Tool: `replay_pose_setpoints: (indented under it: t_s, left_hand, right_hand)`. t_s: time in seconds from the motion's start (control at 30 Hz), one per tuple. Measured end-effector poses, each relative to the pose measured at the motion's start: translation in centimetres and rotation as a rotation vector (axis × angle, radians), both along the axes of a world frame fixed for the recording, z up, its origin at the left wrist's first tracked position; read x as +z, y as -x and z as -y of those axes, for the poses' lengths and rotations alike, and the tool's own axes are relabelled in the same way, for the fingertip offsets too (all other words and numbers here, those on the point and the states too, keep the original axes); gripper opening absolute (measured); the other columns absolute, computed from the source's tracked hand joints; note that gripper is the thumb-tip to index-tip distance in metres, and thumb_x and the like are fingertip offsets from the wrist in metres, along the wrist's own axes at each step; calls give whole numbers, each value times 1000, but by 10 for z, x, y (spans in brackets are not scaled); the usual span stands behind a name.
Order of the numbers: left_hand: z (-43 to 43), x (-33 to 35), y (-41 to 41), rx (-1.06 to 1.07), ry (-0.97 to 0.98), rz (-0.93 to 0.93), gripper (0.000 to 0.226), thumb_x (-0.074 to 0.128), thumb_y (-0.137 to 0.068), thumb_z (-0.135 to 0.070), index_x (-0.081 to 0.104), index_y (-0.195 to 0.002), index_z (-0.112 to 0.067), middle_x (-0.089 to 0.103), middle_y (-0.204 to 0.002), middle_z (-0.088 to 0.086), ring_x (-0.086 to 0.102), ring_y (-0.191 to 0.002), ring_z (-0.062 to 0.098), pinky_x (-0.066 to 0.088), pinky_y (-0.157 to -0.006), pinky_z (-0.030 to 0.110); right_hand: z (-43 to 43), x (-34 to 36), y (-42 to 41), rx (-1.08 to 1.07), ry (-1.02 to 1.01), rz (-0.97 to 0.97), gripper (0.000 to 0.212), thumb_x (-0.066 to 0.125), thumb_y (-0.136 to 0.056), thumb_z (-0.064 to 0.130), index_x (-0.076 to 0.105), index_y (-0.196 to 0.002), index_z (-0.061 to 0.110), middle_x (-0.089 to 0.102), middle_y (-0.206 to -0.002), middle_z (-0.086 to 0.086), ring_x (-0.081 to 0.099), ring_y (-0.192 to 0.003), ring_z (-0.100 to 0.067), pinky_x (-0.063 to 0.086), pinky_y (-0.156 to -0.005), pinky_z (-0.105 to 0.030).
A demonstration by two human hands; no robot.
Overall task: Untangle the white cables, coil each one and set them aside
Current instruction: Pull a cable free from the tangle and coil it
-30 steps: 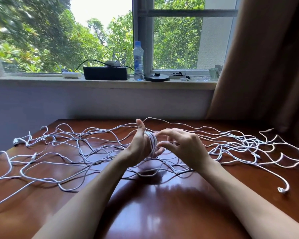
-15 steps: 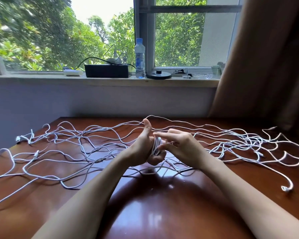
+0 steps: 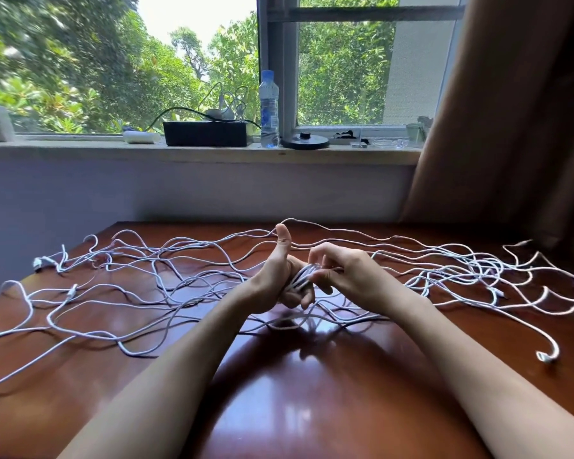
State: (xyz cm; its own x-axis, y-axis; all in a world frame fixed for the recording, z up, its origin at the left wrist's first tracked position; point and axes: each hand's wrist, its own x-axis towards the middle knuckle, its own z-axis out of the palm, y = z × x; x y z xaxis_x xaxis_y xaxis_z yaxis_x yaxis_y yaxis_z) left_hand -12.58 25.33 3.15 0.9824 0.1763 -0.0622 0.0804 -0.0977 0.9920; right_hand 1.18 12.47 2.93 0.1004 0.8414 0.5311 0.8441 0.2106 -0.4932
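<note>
The right hand's (image 3: 350, 276) thumb and forefinger (image 3: 318, 250) pinch a strand at the top of a white cable coil (image 3: 299, 280), and its other fingers are loosely bent beside it. The coil is wound round the curled fingers of the left hand (image 3: 275, 283), whose thumb (image 3: 283, 240) sticks straight up. Both hands are raised just above the middle of the wooden table (image 3: 295, 399). Below and around them the remaining white cables (image 3: 179, 276) sprawl in a loose tangle from the left edge to the right, densest at the far right. One plug end (image 3: 545, 356) lies apart at the near right. Beyond, on the windowsill (image 3: 80, 150), stand a water bottle (image 3: 268, 109), a black box (image 3: 206, 134) and a round black base (image 3: 305, 141), with a brown curtain (image 3: 511, 111) at right.
</note>
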Motion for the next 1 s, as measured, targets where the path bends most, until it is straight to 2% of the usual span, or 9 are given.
replay_pose_setpoints:
  t_s: [0.07, 0.23, 0.33, 0.43, 0.53, 0.63, 0.7, 0.83, 1.0]
  left_hand:
    - [-3, 0, 0, 18, -5, 23, 131, -18, -74, -85, 69, -90, 13, 53, -47, 14, 23, -33, 12, 20, -37, 18]
    - [-6, 1, -3, 101, 28, 102, 121, -12, -82, -82, 63, -87, 13, 55, -49, 15, 27, -32, 11, 19, -36, 16]
    - [-9, 3, -3, 156, 73, 120, 100, 3, -94, -74, 63, -77, 4, 58, -56, 18, 32, -32, 13, 20, -38, 18]
    - [-12, 4, -2, 146, 8, 128, 70, 29, -101, -58, 65, -84, 0, 59, -64, 17, 38, -44, 17, 24, -45, 26]
    - [-13, 3, -1, 125, 10, 207, 38, 51, -90, -33, 67, -94, 1, 59, -72, 17, 45, -60, 23, 33, -53, 29]
    - [-17, 0, 0, 161, -27, 295, 30, 63, -85, -20, 63, -106, 3, 62, -77, 12, 53, -65, 16, 41, -59, 23]
    - [-18, -5, 1, 183, -128, 324, 32, 67, -89, -22, 64, -110, 2, 62, -81, 8, 53, -71, 15, 43, -66, 24]
    - [-16, -9, -1, 240, -230, 359, 33, 61, -94, -30, 66, -114, -5, 63, -87, 5, 56, -81, 17, 49, -74, 25]
    - [-12, -7, -3, 270, -323, 347, 39, 54, -96, -48, 71, -101, -13, 71, -93, -1, 64, -88, 12, 51, -83, 28]
  right_hand:
    - [-1, 0, -1, -23, -13, 17, 15, 71, -93, 21, 63, -106, 18, 63, -70, 4, 57, -66, -16, 50, -70, -34]
    - [-3, -1, -4, -74, -26, 122, 14, 68, -96, 27, 61, -99, 16, 65, -77, 5, 56, -69, -16, 48, -69, -34]
    - [-1, -2, -7, -123, -21, 182, 21, 64, -97, 36, 61, -97, 15, 59, -76, 10, 52, -68, -15, 45, -67, -35]
    - [0, -4, -8, -127, -2, 141, 31, 54, -97, 44, 59, -95, 14, 58, -74, 11, 51, -67, -12, 43, -66, -33]
    - [1, -3, -9, -162, -2, 109, 34, 48, -95, 51, 55, -93, 18, 57, -72, 14, 50, -68, -11, 39, -67, -29]
    - [4, -1, -10, -195, -15, 64, 37, 45, -96, 51, 56, -93, 16, 60, -75, 9, 55, -72, -18, 43, -71, -36]
    - [5, 0, -13, -207, -31, 25, 34, 46, -97, 49, 56, -93, 17, 59, -73, 8, 54, -68, -13, 44, -71, -35]
    - [7, 0, -15, -224, -49, -18, 22, 52, -101, 40, 55, -91, 21, 58, -69, 9, 52, -63, 0, 40, -64, -20]
    - [8, 2, -13, -233, -84, -130, 29, 51, -100, 42, 60, -94, 15, 65, -77, -8, 56, -69, -19, 45, -73, -33]
